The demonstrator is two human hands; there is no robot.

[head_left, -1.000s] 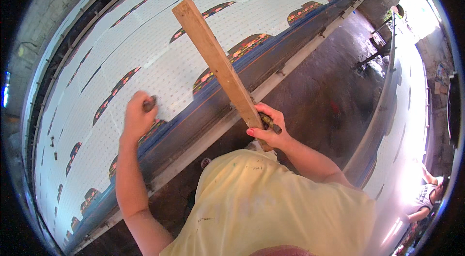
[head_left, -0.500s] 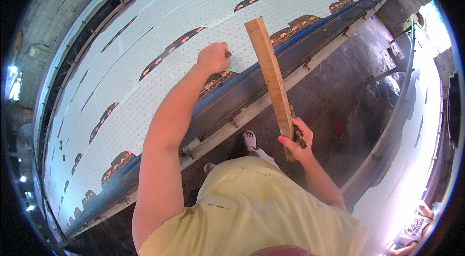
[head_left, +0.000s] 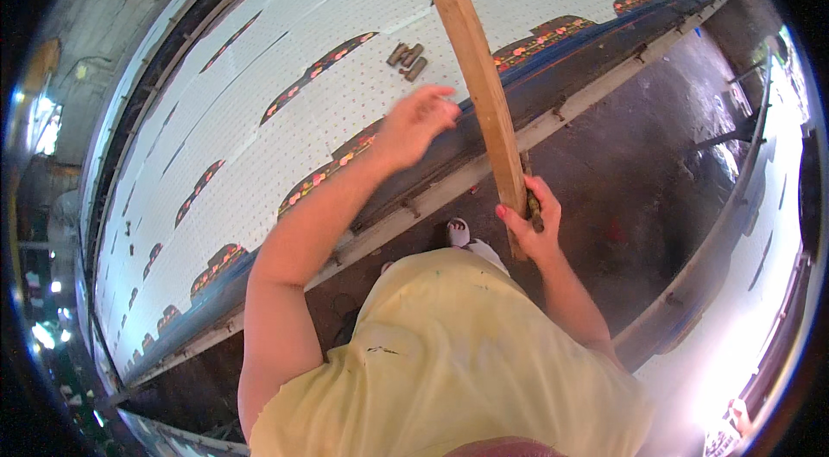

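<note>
Head view: wooden bar (head_left: 484,103) slants through upper centre of frame, lower end gripped by right hand (head_left: 541,217), a dark knobbly rod (head_left: 534,213) held against it. Left hand (head_left: 420,122), blurred, fingers loosely spread, nothing visible in it, nearest the bar. Small dark pieces (head_left: 413,54) lie on white dotted sheeting (head_left: 341,111), upper centre. Judgement: bar stiff, probably fairly light, top-heavy from this end; mid-length hold should balance better. Pieces look hard; pinch by sides.

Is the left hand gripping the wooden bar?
No, the right hand grips the wooden bar near its lower end, while the left hand is open, apart from the bar.
</note>
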